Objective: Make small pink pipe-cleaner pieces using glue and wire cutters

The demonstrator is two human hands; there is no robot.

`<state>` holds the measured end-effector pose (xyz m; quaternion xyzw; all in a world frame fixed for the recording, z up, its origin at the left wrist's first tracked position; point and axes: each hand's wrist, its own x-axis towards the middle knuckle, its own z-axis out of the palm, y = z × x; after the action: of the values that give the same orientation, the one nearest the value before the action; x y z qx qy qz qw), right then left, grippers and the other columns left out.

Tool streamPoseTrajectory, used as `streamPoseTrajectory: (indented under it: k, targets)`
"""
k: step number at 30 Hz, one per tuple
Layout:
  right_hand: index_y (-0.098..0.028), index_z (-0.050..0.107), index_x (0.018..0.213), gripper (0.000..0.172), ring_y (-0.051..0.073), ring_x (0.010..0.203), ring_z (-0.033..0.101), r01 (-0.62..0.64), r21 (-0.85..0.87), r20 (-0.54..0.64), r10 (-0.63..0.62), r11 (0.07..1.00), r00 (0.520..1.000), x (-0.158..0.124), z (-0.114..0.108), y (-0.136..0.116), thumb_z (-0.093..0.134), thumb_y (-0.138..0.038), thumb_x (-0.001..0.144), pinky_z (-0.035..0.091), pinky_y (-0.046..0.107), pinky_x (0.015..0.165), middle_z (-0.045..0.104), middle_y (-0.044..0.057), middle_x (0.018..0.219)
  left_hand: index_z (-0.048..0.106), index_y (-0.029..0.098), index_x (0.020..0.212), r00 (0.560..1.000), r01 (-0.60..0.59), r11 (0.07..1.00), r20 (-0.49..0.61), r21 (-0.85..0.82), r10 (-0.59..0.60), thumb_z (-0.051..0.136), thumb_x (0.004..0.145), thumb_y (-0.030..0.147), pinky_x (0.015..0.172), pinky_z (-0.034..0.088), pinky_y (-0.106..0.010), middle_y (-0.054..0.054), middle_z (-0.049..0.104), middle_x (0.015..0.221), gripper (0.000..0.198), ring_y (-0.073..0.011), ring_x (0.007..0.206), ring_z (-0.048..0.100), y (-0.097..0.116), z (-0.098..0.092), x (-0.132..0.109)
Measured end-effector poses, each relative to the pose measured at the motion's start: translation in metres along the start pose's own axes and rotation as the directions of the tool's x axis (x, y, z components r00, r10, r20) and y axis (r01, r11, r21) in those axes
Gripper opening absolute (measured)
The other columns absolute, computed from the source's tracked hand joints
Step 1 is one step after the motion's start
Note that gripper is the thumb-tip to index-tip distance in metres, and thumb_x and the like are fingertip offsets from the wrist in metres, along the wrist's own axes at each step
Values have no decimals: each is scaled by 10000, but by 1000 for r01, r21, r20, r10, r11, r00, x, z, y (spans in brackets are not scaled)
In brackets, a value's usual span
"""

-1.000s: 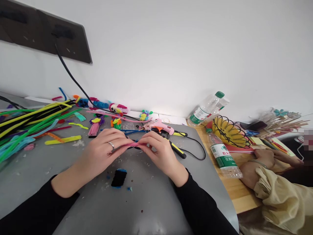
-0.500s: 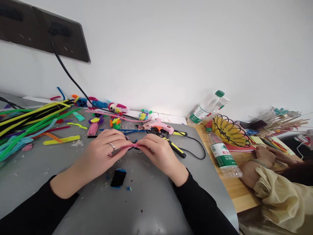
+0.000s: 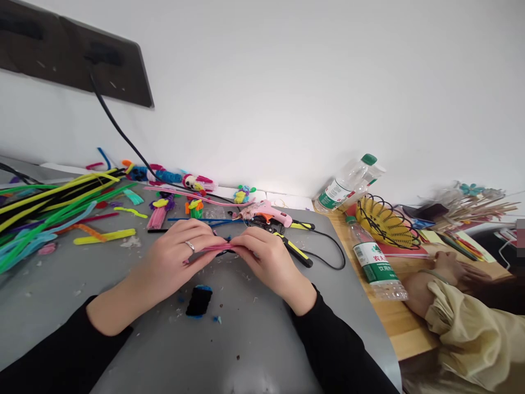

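Together, the left hand (image 3: pixel 172 260) and right hand (image 3: pixel 268 260) pinch a pink strip (image 3: pixel 216 248) above the counter (image 3: pixel 270 339), near a black piece (image 3: pixel 199 302).

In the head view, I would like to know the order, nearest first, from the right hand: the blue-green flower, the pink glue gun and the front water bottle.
From the right hand:
1. Pink glue gun: just beyond it.
2. Front water bottle: to its right.
3. Blue-green flower: far right, farther back.
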<state>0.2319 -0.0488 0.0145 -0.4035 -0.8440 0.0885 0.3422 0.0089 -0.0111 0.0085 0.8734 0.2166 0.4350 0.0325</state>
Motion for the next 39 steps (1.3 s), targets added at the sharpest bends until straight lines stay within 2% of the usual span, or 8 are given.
streamPoseTrajectory:
  k: [6, 12, 28, 34, 39]
  targets:
    - [-170, 697, 1042, 223, 168, 803, 634, 16, 10, -13, -15, 1000, 1000, 0, 1, 0, 506, -273, 1094, 511, 281, 715, 702, 68, 889, 710, 213, 1058, 1000, 20, 1000, -1, 6, -20, 581, 1049, 207, 835, 558, -304, -17, 773, 905, 130, -187, 900, 702, -2, 1, -3]
    - [-175, 692, 1076, 230, 171, 830, 634, 16, -13, 33, -16, 1000, 999, -1, 0, 1, 492, -286, 1099, 512, 282, 735, 693, 72, 910, 732, 221, 1029, 999, 49, 999, -19, -6, -49, 595, 1039, 214, 828, 573, -305, -12, 782, 895, 138, -185, 884, 712, -1, 0, -2]
    - [-146, 715, 1069, 304, 176, 813, 623, 43, -128, 47, -37, 991, 998, 0, -2, -2, 443, -275, 1114, 508, 284, 727, 709, 88, 902, 781, 255, 972, 962, 270, 958, 66, -96, -264, 579, 1038, 376, 744, 617, -298, -19, 804, 908, 245, -212, 891, 750, -4, 2, -9]
    - [-163, 711, 1050, 290, 173, 807, 628, 36, -123, 44, -31, 992, 999, 0, -1, -1, 451, -277, 1112, 495, 280, 710, 695, 78, 884, 773, 250, 960, 973, 232, 968, 39, -93, -230, 584, 1040, 346, 765, 614, -291, -17, 800, 902, 226, -204, 895, 746, -4, 2, -8]
    - [-177, 699, 1079, 232, 171, 838, 641, -2, -28, 32, 3, 1000, 999, 0, -2, -1, 491, -278, 1100, 521, 281, 747, 700, 74, 914, 762, 254, 978, 983, 180, 980, -3, -86, -181, 617, 1021, 257, 784, 602, -295, -8, 794, 908, 152, -192, 883, 731, -2, 1, -6]
